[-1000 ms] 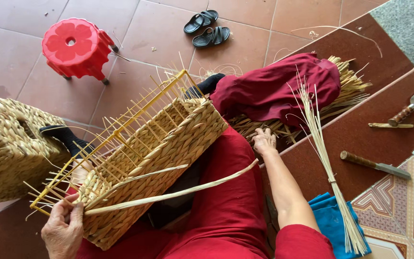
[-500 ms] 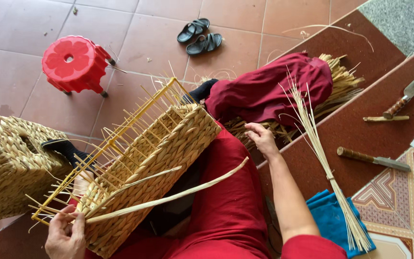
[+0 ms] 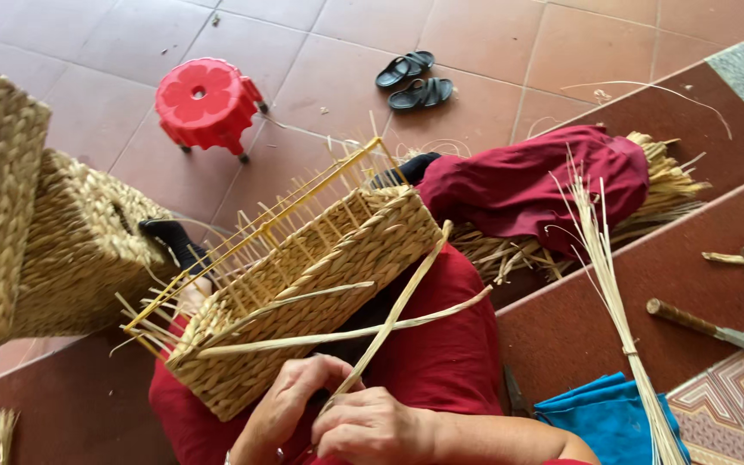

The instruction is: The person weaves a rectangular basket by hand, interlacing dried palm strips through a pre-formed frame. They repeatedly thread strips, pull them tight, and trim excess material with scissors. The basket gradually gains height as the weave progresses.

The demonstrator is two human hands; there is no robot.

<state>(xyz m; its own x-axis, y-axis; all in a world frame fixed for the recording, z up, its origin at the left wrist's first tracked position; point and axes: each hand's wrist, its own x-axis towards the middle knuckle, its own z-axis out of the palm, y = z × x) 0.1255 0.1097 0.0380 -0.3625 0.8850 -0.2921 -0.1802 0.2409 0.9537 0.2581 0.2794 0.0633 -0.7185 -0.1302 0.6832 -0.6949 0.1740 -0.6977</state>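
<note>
Basket (image 3: 303, 301), half-woven, straw-coloured, lies tilted across our red-clad lap, its yellow frame (image 3: 251, 228) and bare spokes pointing up toward the stool (image 3: 204, 103). We see no packages, labels or signs. Our left hand (image 3: 290, 405) curls at the basket's near edge, fingers bent around a flat strand (image 3: 389, 314) that runs up to the basket's rim. Our right hand (image 3: 376, 426) lies just beside it, fingers closed and pinching the same strand low down. A second strand (image 3: 346, 334) lies across the basket's side. Two finished baskets (image 3: 36, 232) stand stacked at left; we cannot tell their contents. A red cloth (image 3: 518, 185) covers a straw bundle (image 3: 665, 185). A reed sheaf (image 3: 613, 301), knife (image 3: 712, 329), blue cloth (image 3: 609, 418) and sandals (image 3: 415, 79) lie around.
</note>
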